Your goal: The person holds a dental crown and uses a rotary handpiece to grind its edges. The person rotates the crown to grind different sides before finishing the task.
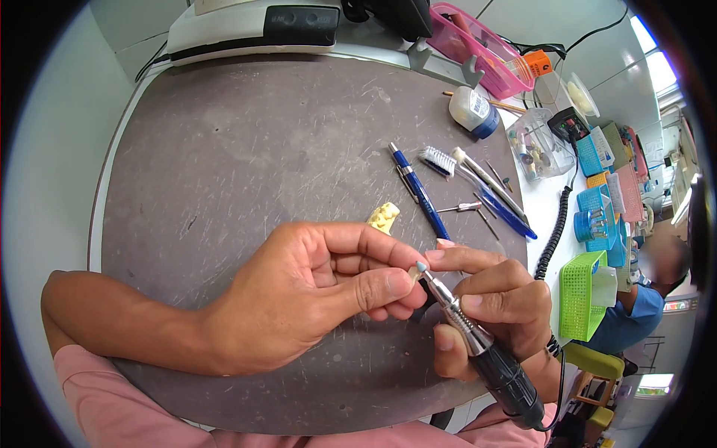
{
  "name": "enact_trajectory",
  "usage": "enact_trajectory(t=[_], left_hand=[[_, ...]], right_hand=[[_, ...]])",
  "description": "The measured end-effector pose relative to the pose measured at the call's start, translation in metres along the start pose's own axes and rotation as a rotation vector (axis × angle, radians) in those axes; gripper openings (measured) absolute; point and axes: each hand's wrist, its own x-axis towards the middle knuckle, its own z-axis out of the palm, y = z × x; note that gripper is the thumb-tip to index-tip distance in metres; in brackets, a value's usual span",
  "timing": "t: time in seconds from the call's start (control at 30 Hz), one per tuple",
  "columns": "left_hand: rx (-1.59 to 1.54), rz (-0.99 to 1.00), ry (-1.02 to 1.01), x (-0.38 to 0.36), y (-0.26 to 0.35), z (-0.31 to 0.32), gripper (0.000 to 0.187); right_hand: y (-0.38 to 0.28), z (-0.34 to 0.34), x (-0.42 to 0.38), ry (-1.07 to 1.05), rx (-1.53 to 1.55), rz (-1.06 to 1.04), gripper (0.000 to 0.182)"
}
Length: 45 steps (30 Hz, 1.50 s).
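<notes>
My left hand (299,295) pinches a small pale tooth-like piece (415,272) between thumb and fingers, above the grey work mat (246,157). My right hand (489,302) grips a rotary handpiece (478,343) with a metal nose and black body, like a pen. Its small bur tip (423,266) touches the pale piece. A yellowish dental model (384,217) lies on the mat just behind my left fingers.
A blue pen (417,190), a toothbrush (448,166), more pens and loose burs lie on the mat's right side. A white bottle (473,111), pink tray (478,48), clear box (538,145) and green basket (581,293) stand further right. Another person in blue (642,306) sits at right.
</notes>
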Motion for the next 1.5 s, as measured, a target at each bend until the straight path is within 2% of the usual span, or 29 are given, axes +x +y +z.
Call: enact_trajectory(t=[0.17, 0.27, 0.57, 1.5], left_hand=[[0.000, 0.004, 0.002, 0.0004, -0.0007, 0.0003, 0.022], [-0.004, 0.010, -0.002, 0.0003, -0.0009, 0.0003, 0.022], [-0.005, 0.014, -0.008, 0.0002, -0.0014, -0.0006, 0.022], [0.021, 0.013, -0.014, 0.0001, -0.0014, -0.0006, 0.022]], right_hand=[[-0.0038, -0.0029, 0.0028, -0.070, -0.057, -0.020, 0.034], [0.0009, 0.0004, 0.0004, -0.001, -0.042, -0.031, 0.034], [0.0036, 0.0016, -0.0010, 0.026, 0.003, -0.030, 0.031], [0.0022, 0.0009, -0.0009, 0.009, 0.002, -0.028, 0.033]])
